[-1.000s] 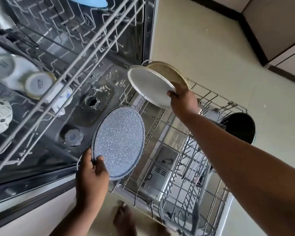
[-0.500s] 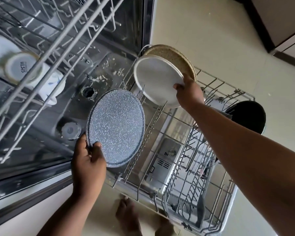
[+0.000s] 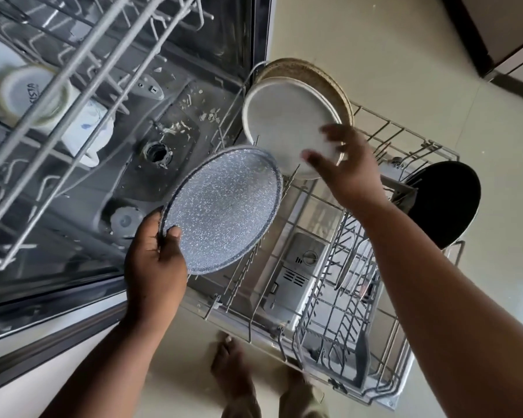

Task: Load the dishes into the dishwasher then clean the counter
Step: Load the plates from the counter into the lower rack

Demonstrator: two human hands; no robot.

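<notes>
Over a pale beige floor (image 3: pixel 375 55), the pulled-out grey wire lower rack (image 3: pixel 338 297) carries a white round plate (image 3: pixel 284 122) upright at its far corner. The left hand (image 3: pixel 154 267) grips a speckled blue-grey round plate (image 3: pixel 224 212) above the rack's left edge; the right hand (image 3: pixel 344 167), fingers spread loose, hovers at the white plate's rim.

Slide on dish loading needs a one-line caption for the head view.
Left hand holds speckled plate over lower rack; right hand open by white plate.
</notes>
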